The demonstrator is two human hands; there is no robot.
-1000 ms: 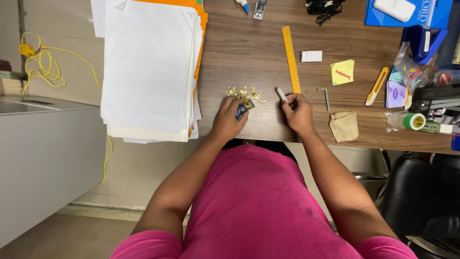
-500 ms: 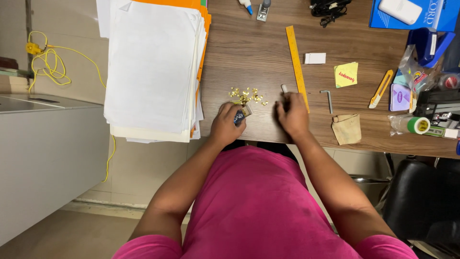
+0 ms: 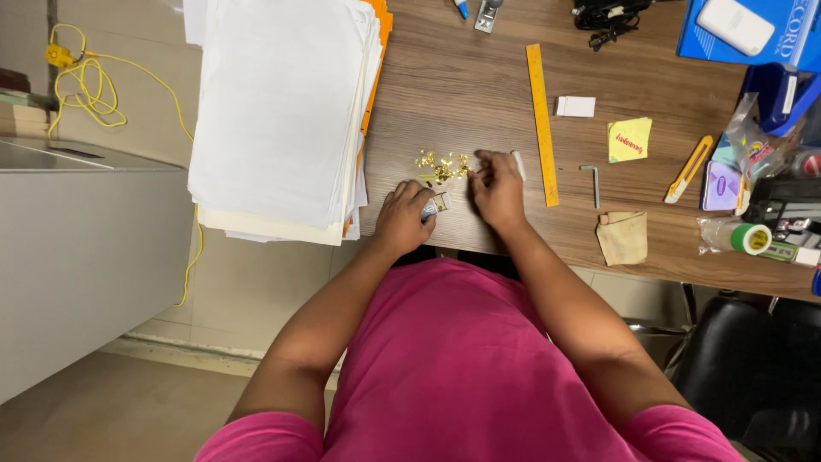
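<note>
1. Your left hand (image 3: 402,218) is curled shut around a small open box of pale card (image 3: 435,206), its mouth turned toward the other hand, which looks like a way to keep it steady and within reach of the loose pieces
2. Your right hand (image 3: 499,190) lies just beside the left, fingers bunched and pinched at the near edge of a little heap of shiny gold-coloured metal pins (image 3: 441,166); whether a pin is actually between the fingertips I cannot tell
3. A white pen-like stick (image 3: 518,162) shows at the far side of your right hand, touching it; it seems tucked against the fingers rather than gripped
4. The heap sits on the brown wood-grain tabletop (image 3: 462,94) just beyond both hands, scattered loose rather than contained
5. What the small box holds is hidden by your fingers
6. Left of your left hand, a thick stack of white paper sheets (image 3: 278,111) with orange sheets beneath overhangs the tabletop edge
7. Right of your right hand lies a long yellow ruler (image 3: 541,124), then a white eraser block (image 3: 575,106), a yellow sticky note (image 3: 630,139) and a small metal hex key (image 3: 593,181), all well apart from the pins
</note>
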